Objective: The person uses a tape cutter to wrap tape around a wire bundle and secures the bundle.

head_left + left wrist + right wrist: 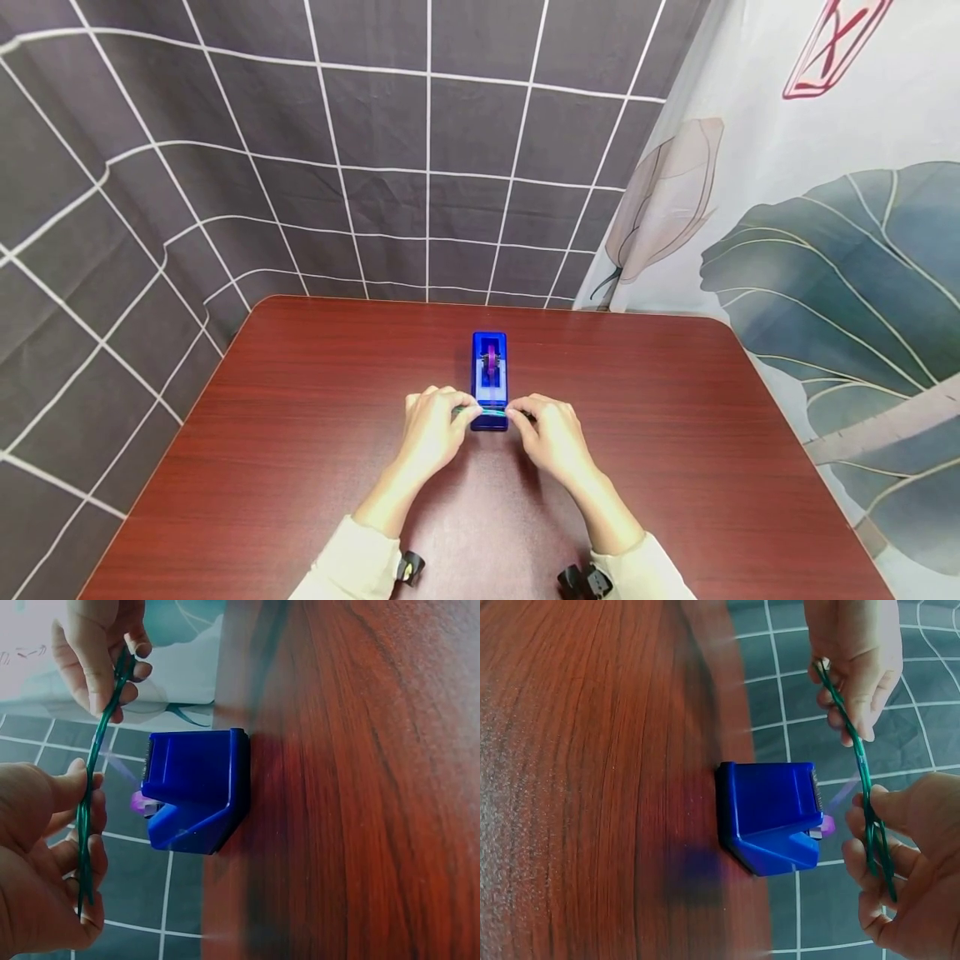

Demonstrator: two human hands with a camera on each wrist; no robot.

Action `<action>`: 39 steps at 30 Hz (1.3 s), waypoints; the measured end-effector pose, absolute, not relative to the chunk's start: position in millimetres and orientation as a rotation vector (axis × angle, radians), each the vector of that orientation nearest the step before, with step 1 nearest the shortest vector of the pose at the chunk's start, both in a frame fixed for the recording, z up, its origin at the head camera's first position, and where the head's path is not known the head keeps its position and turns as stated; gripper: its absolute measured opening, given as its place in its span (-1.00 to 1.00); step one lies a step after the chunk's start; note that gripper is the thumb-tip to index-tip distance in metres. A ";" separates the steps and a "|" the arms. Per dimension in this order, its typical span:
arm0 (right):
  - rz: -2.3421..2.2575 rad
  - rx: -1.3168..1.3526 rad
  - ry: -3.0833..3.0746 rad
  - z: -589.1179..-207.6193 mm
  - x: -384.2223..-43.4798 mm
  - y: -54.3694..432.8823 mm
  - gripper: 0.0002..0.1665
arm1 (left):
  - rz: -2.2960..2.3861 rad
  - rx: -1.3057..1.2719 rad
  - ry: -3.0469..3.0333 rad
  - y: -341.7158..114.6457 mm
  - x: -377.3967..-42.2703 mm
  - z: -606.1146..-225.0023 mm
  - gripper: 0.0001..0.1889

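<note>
Strand bundle, green, held above blue tape dispenser; purple tape strip apparently meets it. L hand & R hand: fingers curled, pinching opp. ends. Step: prob. taping; next needs steady wrap.

Pinches a green strand between left hand and right hand, below frame centre, across the lower end of a blue tape dispenser. Works above a red-brown table. Faces dark gridded cloth, upper left, and leaf-patterned cloth, right.
</note>
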State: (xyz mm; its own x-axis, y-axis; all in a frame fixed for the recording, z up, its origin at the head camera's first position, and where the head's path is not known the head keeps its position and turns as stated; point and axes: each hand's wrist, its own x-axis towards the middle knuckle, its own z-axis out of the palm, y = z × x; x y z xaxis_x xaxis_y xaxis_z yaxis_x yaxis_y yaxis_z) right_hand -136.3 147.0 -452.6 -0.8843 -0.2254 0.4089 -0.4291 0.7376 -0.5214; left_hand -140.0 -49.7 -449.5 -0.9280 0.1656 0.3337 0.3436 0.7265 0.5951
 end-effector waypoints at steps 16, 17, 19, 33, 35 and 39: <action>0.940 0.516 -2.612 -449.3 -128.7 146.8 -0.95 | -1.022 -0.397 -2.621 -48.0 -130.4 -451.5 -0.95; 0.942 0.516 -2.610 -449.3 -128.0 146.7 -0.94 | -1.017 -0.397 -2.621 -48.1 -129.4 -451.6 -0.95; 0.943 0.516 -2.611 -449.0 -126.8 146.5 -0.93 | -1.000 -0.401 -2.621 -48.5 -127.3 -452.4 -0.96; 0.986 0.571 -2.599 -442.3 -114.5 148.6 -0.91 | -0.930 -0.459 -2.576 -50.7 -114.4 -449.9 -0.93; 0.990 0.587 -2.592 -440.7 -111.5 149.0 -0.90 | -0.921 -0.472 -2.569 -51.4 -111.9 -449.2 -0.92; 1.006 0.587 -2.604 -436.7 -105.7 149.4 -0.88 | -0.916 -0.493 -2.564 -52.8 -107.3 -446.7 -0.91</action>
